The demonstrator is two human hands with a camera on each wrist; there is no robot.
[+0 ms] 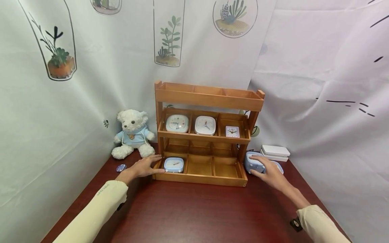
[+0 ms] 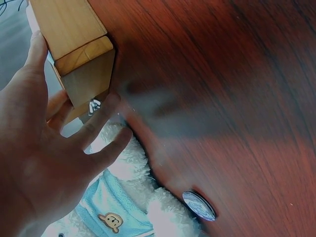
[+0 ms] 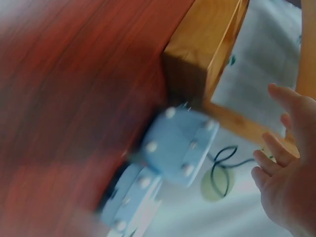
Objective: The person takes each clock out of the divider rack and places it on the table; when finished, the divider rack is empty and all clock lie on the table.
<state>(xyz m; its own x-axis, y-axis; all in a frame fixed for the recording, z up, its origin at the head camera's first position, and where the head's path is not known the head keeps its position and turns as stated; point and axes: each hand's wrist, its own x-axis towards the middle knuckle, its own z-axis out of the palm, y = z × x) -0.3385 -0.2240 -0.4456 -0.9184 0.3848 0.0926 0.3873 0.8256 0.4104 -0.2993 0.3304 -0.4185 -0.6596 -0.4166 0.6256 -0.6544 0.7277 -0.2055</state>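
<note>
My left hand (image 1: 143,167) is at the left end of a wooden three-tier shelf (image 1: 199,180), its fingers spread around the lower tray's corner. Beside its thumb, a light blue alarm clock (image 1: 174,165) lies face up in the lower left compartment. In the left wrist view, the thumb lies along the tray's wooden corner (image 2: 84,54). To the right of the shelf, my right hand (image 1: 272,173) reaches over a blue alarm clock (image 1: 253,165). The right wrist view shows its fingers extended and apart from this clock (image 3: 177,145); a second blue clock (image 3: 131,195) lies beside it.
The middle tier holds two white clocks, one left (image 1: 177,123) and one central (image 1: 205,125), plus a small square clock (image 1: 232,132). A white teddy bear (image 1: 133,135) sits left, near a round blue-and-white object (image 1: 121,168). White boxes (image 1: 275,153) stand back right.
</note>
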